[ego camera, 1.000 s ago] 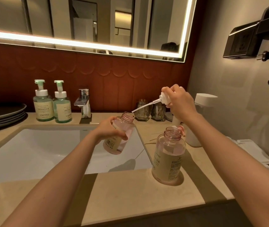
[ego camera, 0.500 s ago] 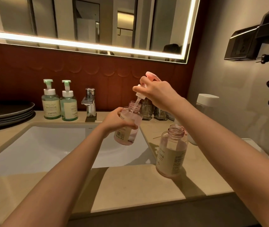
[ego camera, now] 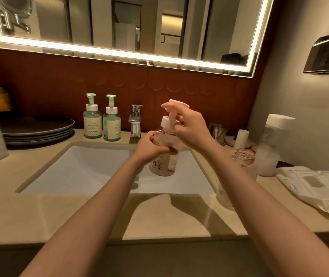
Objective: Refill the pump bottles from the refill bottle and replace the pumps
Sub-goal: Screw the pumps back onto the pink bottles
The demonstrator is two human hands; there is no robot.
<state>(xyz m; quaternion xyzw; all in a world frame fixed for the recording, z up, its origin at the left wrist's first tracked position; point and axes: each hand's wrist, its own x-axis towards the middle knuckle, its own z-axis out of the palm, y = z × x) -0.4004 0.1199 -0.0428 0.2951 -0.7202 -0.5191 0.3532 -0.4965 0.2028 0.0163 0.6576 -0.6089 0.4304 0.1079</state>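
Since half a second ago the pump has dropped from above the neck to sit in it; the right hand pinches its stem under the pink head, wrist raised, forearm slanting up from the lower right; just below that grip the left hand wraps the pink pump bottle, held over the sink; best to steady the bottle and twist the collar squarely until snug; an open pink bottle waits right of the grip.

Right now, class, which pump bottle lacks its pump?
The pink bottle standing right of the sink; its neck is open, while the other three carry pumps.
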